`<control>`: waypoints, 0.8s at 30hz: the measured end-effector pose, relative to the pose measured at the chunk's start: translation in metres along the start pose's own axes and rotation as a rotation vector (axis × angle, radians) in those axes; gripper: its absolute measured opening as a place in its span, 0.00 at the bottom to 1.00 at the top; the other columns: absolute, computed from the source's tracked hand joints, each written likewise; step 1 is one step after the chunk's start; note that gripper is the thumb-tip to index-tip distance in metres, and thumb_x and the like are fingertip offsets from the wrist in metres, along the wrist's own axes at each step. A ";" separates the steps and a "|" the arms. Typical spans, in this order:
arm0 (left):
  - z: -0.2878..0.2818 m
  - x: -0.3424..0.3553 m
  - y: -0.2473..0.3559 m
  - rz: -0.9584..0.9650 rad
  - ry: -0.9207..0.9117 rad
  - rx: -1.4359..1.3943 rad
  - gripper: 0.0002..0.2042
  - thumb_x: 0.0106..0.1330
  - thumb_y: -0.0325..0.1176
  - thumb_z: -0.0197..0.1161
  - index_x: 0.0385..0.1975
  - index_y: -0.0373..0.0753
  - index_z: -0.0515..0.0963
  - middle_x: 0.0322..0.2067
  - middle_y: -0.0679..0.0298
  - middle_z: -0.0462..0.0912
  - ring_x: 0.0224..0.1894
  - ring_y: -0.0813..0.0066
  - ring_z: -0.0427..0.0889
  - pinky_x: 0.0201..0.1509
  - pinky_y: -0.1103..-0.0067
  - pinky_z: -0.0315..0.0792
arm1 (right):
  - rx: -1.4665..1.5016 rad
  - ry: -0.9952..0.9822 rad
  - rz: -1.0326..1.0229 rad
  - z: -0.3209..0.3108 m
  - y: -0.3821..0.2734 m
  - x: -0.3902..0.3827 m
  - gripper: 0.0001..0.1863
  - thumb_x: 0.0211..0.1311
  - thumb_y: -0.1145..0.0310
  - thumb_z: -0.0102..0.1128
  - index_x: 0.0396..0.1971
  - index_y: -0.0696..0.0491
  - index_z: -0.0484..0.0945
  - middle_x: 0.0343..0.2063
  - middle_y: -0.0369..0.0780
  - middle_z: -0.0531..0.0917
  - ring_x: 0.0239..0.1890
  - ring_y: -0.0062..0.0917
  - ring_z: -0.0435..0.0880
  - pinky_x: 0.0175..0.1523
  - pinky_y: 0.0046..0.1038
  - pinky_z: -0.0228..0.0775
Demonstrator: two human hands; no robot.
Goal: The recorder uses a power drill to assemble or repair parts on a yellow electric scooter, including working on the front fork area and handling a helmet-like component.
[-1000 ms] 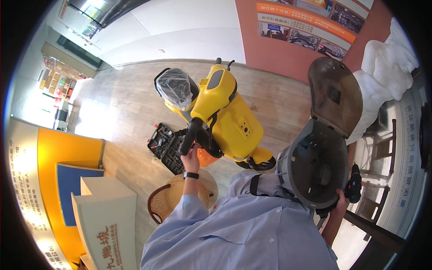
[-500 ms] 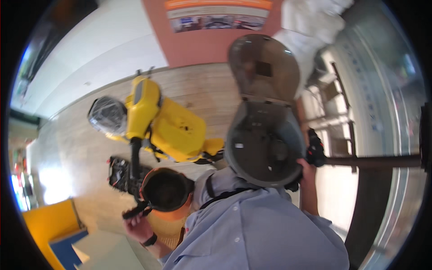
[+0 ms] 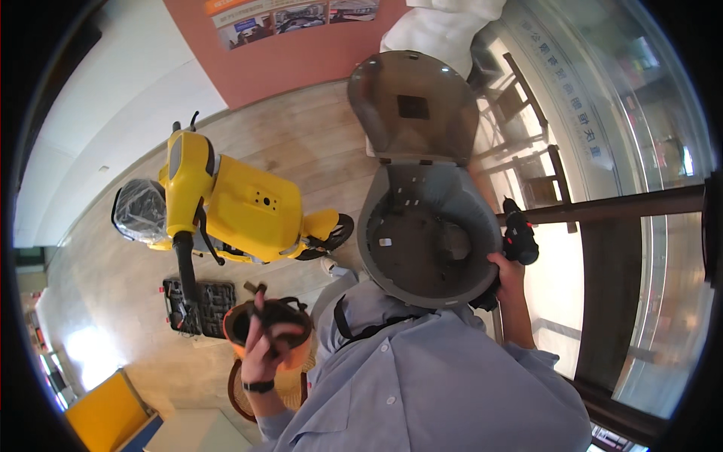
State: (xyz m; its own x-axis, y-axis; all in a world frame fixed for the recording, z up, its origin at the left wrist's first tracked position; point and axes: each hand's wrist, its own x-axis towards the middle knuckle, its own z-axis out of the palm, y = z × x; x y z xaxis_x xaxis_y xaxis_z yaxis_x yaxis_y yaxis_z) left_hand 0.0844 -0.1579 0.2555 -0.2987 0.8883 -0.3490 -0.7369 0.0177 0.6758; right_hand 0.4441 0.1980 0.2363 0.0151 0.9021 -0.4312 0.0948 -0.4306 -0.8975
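A grey scooter top case [image 3: 433, 282] sits open in front of me, its smoky see-through lid [image 3: 413, 135] tipped back on its hinges. My right hand [image 3: 510, 279] is closed on the case's right rim, thumb over the edge. A black cordless drill [image 3: 520, 237] lies just beyond that hand. My left hand [image 3: 263, 350] is raised, blurred by motion, fingers closed around a dark elongated thing [image 3: 280, 345] whose kind I cannot make out. Behind it an orange helmet [image 3: 295, 355] rests with its dark opening upward, partly hidden by the hand.
A yellow electric scooter [image 3: 256, 211] stands on the floor at the left, with plastic film on its front. An open black tool case [image 3: 199, 307] lies near the helmet. Windows with dark rails [image 3: 625, 205] run along the right. White wrapped material [image 3: 433, 34] is at the back.
My left hand has risen and moved right, in front of the helmet, with the dark thing. My right hand keeps hold of the rim. The whole view has shifted and turned somewhat.
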 end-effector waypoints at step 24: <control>0.194 0.223 -0.288 -0.850 0.237 0.352 0.25 0.55 0.21 0.60 0.55 0.38 0.66 0.50 0.59 0.75 0.48 0.66 0.78 0.41 0.69 0.79 | -0.473 -0.187 -0.230 -0.233 0.081 0.148 0.27 0.40 0.63 0.75 0.42 0.57 0.76 0.32 0.44 0.81 0.34 0.32 0.81 0.39 0.32 0.72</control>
State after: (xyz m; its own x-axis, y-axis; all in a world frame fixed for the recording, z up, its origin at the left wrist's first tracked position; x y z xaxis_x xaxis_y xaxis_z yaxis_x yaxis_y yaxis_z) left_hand 0.3479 0.1238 0.1085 0.1095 0.3986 -0.9105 -0.5508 0.7869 0.2783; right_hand 0.6864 0.3027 0.1215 -0.2315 0.9326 -0.2768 0.5119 -0.1251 -0.8499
